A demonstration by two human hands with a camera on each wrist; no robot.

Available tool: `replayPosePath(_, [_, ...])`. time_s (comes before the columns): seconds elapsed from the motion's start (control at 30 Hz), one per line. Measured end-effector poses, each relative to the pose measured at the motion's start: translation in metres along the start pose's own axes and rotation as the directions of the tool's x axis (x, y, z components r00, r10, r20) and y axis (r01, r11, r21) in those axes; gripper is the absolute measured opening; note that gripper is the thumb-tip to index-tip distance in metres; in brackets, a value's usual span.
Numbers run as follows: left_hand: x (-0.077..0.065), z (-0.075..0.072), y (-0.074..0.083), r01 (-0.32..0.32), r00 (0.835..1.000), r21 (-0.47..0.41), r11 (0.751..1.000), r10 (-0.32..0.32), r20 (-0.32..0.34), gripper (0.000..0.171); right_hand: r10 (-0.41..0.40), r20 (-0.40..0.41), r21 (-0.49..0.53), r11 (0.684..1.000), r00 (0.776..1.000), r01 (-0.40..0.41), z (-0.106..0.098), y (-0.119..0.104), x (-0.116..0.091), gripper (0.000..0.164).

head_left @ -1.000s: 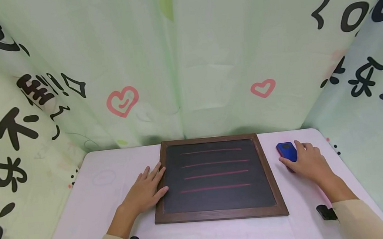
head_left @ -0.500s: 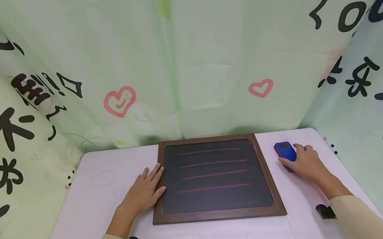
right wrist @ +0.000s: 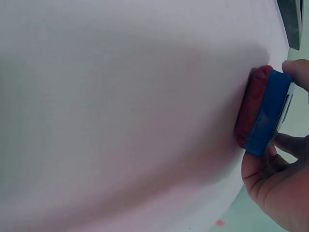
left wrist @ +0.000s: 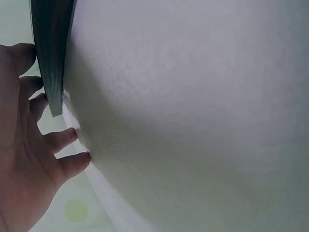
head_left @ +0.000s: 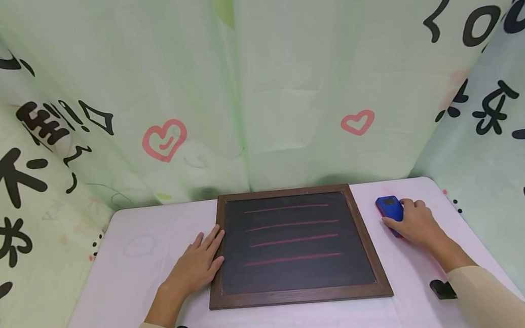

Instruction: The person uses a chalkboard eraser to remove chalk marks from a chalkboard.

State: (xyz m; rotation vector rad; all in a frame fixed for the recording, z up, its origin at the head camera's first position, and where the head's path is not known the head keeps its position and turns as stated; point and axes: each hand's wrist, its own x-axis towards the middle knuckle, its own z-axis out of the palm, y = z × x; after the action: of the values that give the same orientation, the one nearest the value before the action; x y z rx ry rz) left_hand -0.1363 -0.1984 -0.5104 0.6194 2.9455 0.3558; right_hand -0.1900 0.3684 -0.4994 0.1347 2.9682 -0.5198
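Note:
A small blackboard with a dark brown wooden frame lies on the table, with several pink chalk lines drawn across it. My left hand rests at its left edge, fingers stretched out, some touching the frame and others the cloth, as the left wrist view shows. To the right of the board, my right hand pinches a blackboard eraser between thumb and fingers. In the right wrist view the eraser has a blue body and a dark red felt pad facing the white cloth.
White cloth covers the table. Behind and on both sides hangs a pale green curtain with black characters and pink hearts. A black device sits at each wrist, beneath beige sleeves.

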Motion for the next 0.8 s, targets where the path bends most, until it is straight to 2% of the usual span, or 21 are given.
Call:
replayPosePath(0.3, [0.0025,0.0020,0.0013,0.009,1.000,0.003,1.000,-0.009,0.018,0.063,0.051,0.030,0.027,0.998,0.998,-0.051,-0.0026,-0.0020,0.0040,0.088])
replayPosePath(0.57, [0.0008,0.0026,0.0008,0.008,1.000,-0.012,1.000,-0.008,-0.002,0.062,0.069,0.026,0.041,0.997,0.997,-0.070,-0.0021,-0.0070,0.0018,0.086])
replayPosePath(0.8, [0.0008,0.0034,0.0023,0.014,1.000,-0.009,1.000,-0.014,0.016,0.064,0.057,0.015,0.034,0.998,0.998,-0.058,-0.0014,-0.0041,0.0005,0.087])
